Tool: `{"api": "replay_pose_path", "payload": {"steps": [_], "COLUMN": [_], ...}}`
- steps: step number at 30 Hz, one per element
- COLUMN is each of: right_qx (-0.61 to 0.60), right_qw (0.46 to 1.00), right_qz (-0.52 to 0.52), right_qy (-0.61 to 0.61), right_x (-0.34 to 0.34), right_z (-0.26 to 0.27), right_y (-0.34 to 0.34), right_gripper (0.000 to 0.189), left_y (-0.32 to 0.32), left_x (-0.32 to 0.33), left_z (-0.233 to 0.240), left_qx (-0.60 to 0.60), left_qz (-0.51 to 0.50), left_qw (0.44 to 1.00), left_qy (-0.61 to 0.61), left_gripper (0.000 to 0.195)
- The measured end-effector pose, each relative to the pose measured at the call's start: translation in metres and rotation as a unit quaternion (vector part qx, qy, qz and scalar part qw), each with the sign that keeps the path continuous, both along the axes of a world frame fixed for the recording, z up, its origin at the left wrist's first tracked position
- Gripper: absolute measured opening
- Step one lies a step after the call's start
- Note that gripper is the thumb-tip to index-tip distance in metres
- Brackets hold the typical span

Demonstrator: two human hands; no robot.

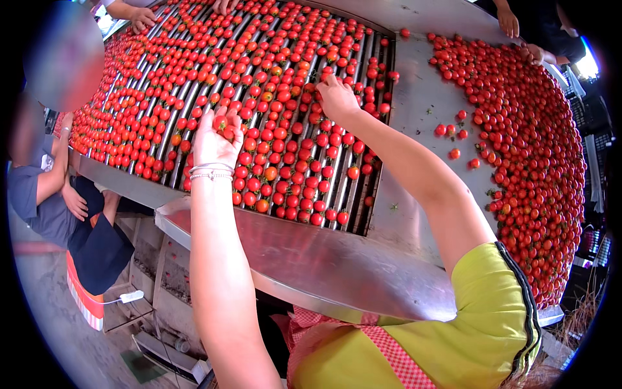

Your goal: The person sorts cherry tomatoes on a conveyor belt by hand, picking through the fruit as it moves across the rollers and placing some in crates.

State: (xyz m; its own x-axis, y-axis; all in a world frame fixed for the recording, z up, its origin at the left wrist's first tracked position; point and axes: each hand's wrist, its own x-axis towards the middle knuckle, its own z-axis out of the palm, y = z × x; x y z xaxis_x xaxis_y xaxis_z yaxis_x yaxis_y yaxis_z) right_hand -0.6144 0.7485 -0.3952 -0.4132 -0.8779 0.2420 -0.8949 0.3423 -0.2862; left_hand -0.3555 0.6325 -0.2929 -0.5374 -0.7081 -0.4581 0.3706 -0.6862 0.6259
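Rows of red cherry tomatoes (277, 146), a few orange or partly green, lie on a metal roller conveyor (335, 185). My left hand (218, 133), palm up above the rollers, has a cherry tomato (220, 122) in its curled fingers; bracelets circle the wrist. Further right and farther away, my right hand (337, 97) reaches down among the tomatoes, back of the hand upward. Its fingertips touch or nearly touch tomatoes near the conveyor's right part; whether they grip one cannot be told.
A large heap of cherry tomatoes (529, 185) covers the right side of the metal table (413, 160). A smooth metal edge (330, 257) borders the near side. Other people's hands are at the far left edge (142, 19) and far right; another person sits at left.
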Motion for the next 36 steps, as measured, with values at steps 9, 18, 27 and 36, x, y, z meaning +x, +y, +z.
{"api": "replay_pose_path", "payload": {"steps": [9, 18, 27, 36], "right_qx": [-0.126, -0.255, -0.203, -0.006], "right_qw": [0.983, 0.868, 0.916, 0.972], "right_qz": [0.007, 0.25, 0.191, 0.078], "right_qy": [-0.136, -0.345, -0.289, -0.221], "right_x": [0.013, 0.132, 0.116, 0.071], "right_z": [0.01, 0.12, 0.101, 0.077], "right_y": [0.012, 0.021, 0.117, 0.274], "right_gripper": [0.03, 0.036, 0.039, 0.035], "left_y": [0.016, 0.036, 0.045, 0.058], "left_x": [-0.013, -0.023, -0.043, -0.071], "left_z": [-0.002, 0.0, 0.003, 0.001], "left_qx": [0.036, 0.015, 0.07, 0.027], "left_qz": [-0.073, -0.046, 0.0, -0.055], "left_qw": [0.996, 0.998, 0.995, 0.995], "left_qy": [-0.028, 0.028, 0.065, 0.077], "left_gripper": [0.018, 0.027, 0.033, 0.024]}}
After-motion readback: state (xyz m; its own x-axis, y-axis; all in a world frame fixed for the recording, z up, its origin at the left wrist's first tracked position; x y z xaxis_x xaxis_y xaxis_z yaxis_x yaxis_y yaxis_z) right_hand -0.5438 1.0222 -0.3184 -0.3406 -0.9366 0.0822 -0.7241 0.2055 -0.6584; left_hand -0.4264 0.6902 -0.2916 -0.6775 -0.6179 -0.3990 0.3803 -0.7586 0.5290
